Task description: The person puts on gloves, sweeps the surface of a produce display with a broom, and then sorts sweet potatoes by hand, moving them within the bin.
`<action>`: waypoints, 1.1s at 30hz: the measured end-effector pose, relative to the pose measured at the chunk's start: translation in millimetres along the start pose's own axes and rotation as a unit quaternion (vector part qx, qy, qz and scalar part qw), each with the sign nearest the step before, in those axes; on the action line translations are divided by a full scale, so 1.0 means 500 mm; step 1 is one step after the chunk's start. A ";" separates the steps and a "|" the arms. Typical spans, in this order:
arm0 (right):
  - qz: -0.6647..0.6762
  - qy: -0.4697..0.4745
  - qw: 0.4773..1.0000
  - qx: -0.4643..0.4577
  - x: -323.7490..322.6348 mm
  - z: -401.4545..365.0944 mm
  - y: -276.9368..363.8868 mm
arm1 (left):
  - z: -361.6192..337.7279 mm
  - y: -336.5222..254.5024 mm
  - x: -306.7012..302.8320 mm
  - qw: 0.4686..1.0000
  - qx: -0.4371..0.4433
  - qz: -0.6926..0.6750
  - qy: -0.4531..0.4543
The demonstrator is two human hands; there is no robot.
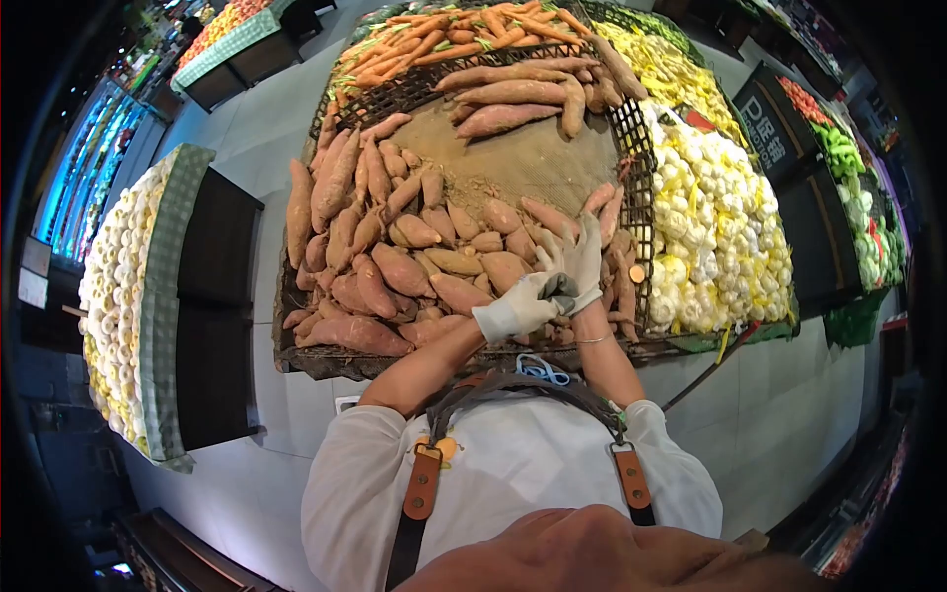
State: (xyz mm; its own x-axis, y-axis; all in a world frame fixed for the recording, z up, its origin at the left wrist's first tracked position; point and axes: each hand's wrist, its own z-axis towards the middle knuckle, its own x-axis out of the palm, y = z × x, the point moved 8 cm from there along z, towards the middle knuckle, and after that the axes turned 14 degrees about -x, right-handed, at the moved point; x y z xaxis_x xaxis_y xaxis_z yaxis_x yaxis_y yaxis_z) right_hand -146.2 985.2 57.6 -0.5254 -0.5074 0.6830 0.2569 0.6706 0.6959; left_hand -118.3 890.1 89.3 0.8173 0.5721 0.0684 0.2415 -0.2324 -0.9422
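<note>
My right hand (574, 259) is in a whitish work glove, its fingers stretched out over the sweet potatoes near the bin's right side. My left hand (523, 306), gloved too, reaches across to the right wrist. Its dark grey fingertips are closed on the cuff of the right glove (588, 298). A thin bracelet (594, 340) circles the right forearm just below that cuff. Under and around both hands lie sweet potatoes (395, 271), heaped on the left and front of the bin. Neither hand holds a sweet potato.
Brown matting (434, 133) shows mid-bin. Longer sweet potatoes (513, 92) lie at the back, carrots (444, 39) beyond. A black mesh divider (636, 187) separates garlic (705, 217) on the right. Another stand (192, 296) is at left. My apron strap (419, 483) hangs in front.
</note>
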 end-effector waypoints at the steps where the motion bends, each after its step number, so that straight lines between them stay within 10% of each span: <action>1: 0.014 0.014 1.000 0.024 -0.010 -0.011 -0.006 | -0.002 0.007 0.015 0.998 -0.011 0.051 0.030; 4: 0.079 0.018 0.992 0.097 -0.051 -0.017 -0.027 | -0.002 0.044 0.061 0.982 -0.006 0.150 0.112; 8: 0.073 -0.017 0.996 -0.040 -0.066 -0.017 0.051 | -0.009 0.114 0.117 0.958 -0.094 -0.197 0.188; 11: 0.081 -0.001 0.995 -0.057 -0.028 -0.009 0.098 | -0.003 0.107 0.112 0.971 -0.056 -0.199 0.119; 15: -0.161 0.074 0.981 -0.083 -0.011 0.045 0.065 | 0.000 0.106 0.094 0.968 -0.134 -0.154 0.147; 18: -0.498 0.116 0.844 -0.163 -0.036 0.112 0.024 | -0.005 0.087 0.051 0.988 -0.137 0.034 0.064; 21: -0.721 0.134 0.645 -0.213 0.008 0.154 0.023 | -0.011 0.065 0.049 0.976 0.079 0.202 0.026; 23: -0.793 0.182 0.519 -0.260 0.064 0.166 0.021 | 0.007 0.052 -0.010 0.869 0.183 0.440 -0.132; 27: -0.852 0.278 0.374 -0.236 0.110 0.210 -0.064 | 0.104 0.037 -0.181 0.740 0.059 0.611 -0.277; 33: -0.852 0.300 0.356 -0.238 0.115 0.230 -0.109 | 0.224 0.087 -0.280 0.662 -0.084 0.725 -0.172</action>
State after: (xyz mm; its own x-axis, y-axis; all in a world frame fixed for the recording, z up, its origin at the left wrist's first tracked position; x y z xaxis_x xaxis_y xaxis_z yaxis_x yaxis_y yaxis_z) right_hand -283.7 981.6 33.4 -0.0153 -0.0784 -0.9968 0.1630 -0.9838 0.0749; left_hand -280.7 888.1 1.9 0.0934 -0.2095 -0.9733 -0.5879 -0.8006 0.1159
